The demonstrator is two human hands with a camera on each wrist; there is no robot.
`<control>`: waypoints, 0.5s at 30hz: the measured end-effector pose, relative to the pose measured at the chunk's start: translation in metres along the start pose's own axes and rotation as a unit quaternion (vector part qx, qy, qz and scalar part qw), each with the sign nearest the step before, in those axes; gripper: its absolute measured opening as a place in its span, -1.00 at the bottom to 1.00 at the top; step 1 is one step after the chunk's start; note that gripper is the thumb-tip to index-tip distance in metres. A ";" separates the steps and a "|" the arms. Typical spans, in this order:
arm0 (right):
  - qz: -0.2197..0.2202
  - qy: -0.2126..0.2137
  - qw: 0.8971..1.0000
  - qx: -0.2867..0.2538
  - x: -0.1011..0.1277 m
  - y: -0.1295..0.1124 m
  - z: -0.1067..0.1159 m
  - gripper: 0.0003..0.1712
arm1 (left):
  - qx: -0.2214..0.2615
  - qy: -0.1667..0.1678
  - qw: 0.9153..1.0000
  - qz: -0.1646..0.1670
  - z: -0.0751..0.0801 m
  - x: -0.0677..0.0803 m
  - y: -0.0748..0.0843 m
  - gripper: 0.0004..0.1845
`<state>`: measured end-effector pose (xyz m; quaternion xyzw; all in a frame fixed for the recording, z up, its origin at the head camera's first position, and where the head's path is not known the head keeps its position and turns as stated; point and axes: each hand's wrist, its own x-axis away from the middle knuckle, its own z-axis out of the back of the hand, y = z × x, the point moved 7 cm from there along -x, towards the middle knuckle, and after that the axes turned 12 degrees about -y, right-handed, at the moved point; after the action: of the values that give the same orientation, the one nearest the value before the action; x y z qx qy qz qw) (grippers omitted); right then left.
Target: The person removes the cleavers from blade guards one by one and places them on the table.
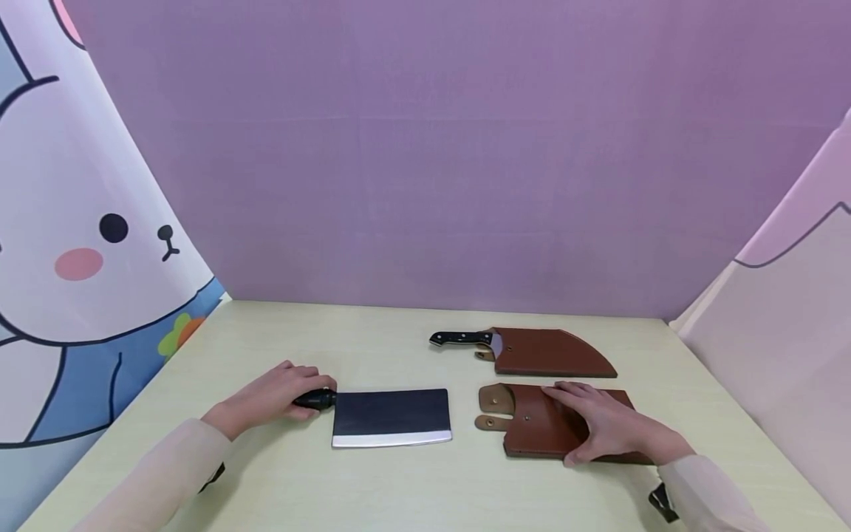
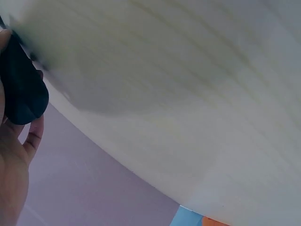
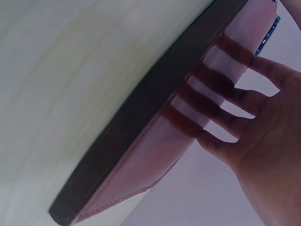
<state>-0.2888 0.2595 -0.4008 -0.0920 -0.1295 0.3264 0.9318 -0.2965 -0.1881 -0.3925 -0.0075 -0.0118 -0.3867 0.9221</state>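
Note:
A cleaver (image 1: 391,411) with a broad dark blade and a bright lower edge lies on the table, its blade pointing right. My left hand (image 1: 284,393) grips its black handle (image 2: 23,87), fingers over the top and thumb on the near side. To the right lies a brown leather knife sheath (image 1: 535,414) with two tan straps at its left end. Spread across it, my right hand (image 1: 601,423) touches the leather; in the right wrist view its fingers (image 3: 240,101) reach fairly straight onto the sheath's face. The sheath's middle is partly hidden under this hand.
Behind the sheath sits a second knife with a black riveted handle (image 1: 462,338), its blade inside a curved brown sheath (image 1: 552,352). A purple backdrop (image 1: 425,162) rises at the table's far edge. Cartoon-printed cloth (image 1: 80,222) stands along the left side.

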 end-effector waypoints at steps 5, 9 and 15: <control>-0.002 -0.002 1.000 -0.002 0.001 0.000 0.001 0.21 | 0.001 -0.003 1.000 0.006 0.001 0.000 0.001 -0.58; -0.002 -0.003 1.000 -0.002 0.001 0.000 0.001 0.21 | -0.001 -0.006 1.000 0.008 0.001 0.000 0.001 -0.58; 0.000 -0.003 1.000 -0.004 0.001 0.001 0.002 0.23 | 0.006 -0.009 1.000 0.012 0.002 0.000 0.001 -0.58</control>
<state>-0.2889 0.2610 -0.3993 -0.0947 -0.1337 0.3264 0.9309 -0.2956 -0.1872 -0.3906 -0.0054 -0.0220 -0.3759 0.9264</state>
